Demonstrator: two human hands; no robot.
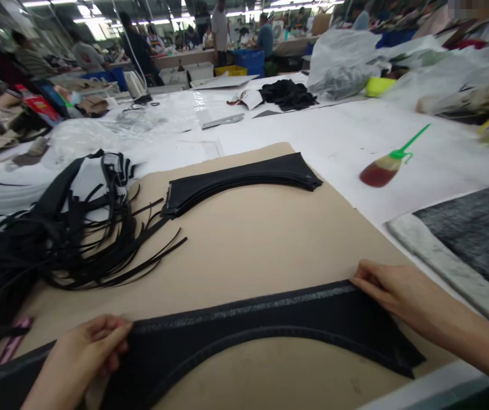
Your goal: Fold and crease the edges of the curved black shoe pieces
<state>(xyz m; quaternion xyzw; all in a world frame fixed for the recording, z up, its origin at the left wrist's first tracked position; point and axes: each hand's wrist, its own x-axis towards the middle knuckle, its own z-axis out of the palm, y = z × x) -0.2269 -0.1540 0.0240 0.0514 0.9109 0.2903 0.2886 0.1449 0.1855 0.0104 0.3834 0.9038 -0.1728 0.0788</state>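
A curved black fabric piece (270, 316) stretches between my two hands over a tan board (244, 239). A pale, speckled strip runs along its upper edge. My left hand (90, 347) pinches its left part, and my right hand (381, 285) pinches its upper right corner. Another black piece (9, 373) lies partly under my left forearm and is cut off by the frame. Farther back on the board rests a stack of similar curved black pieces (239, 176).
Black strips (99, 245) are heaped at left, near a pink tool (13, 341). A squeeze bottle (383, 169) with a green spout and reddish-brown liquid lies at right, beyond a grey textured cloth (479, 228). Plastic bags (346, 62) and black fabric (289, 94) sit farther back; people are behind.
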